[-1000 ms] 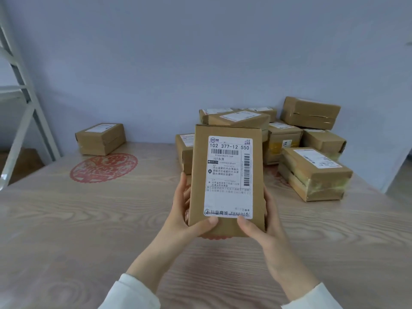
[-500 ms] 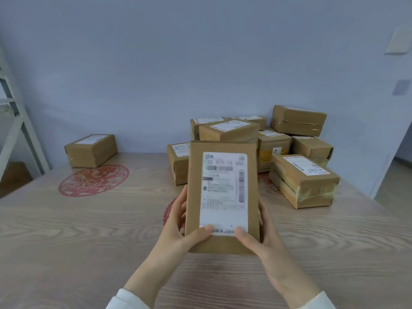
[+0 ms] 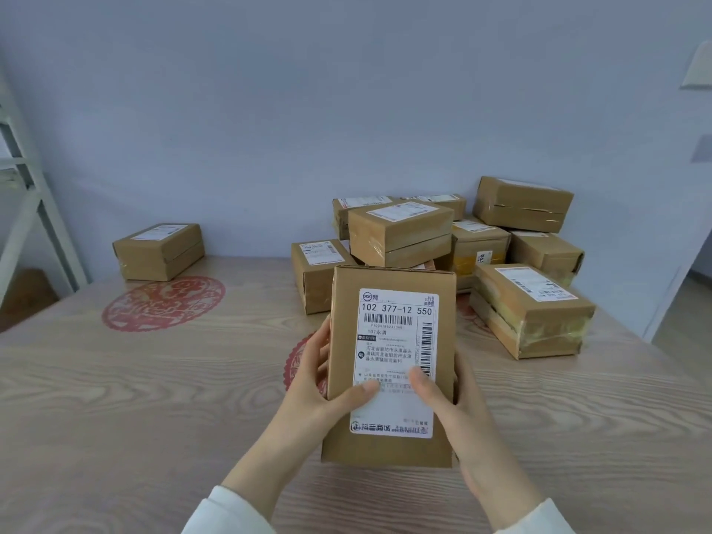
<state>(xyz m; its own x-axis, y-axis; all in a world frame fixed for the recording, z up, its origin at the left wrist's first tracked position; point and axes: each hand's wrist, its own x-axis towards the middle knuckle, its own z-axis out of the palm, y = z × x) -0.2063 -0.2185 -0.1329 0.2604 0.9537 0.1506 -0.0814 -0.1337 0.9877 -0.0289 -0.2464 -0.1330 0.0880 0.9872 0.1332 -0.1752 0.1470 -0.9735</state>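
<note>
Wood-grain table point(image 3: 135, 418) fills the view. A pile of taped cardboard boxes point(image 3: 400, 233) sits at the back right, and one lone box point(image 3: 158, 251) sits at the back left behind a red paper-cut circle point(image 3: 163, 302). A white shelf frame point(image 3: 23, 210) is at the far left edge.

The held box point(image 3: 390, 398) is front centre, just ahead of the pile and apart from it. Its long axis runs up and away from the person, with the shipping label point(image 3: 398, 341) facing the camera. Can't tell if its lower edge touches the table.

The left hand point(image 3: 312, 391) grips the left side and the right hand point(image 3: 458, 418) grips the right side, with the box squarely between them. Both thumbs press on the label, and the fingers wrap behind, mostly hidden. Wrists are low, palms face inward.

Probably label reading or sorting. The right hand is nearer the pile, the left is nearer the lone box.
</note>
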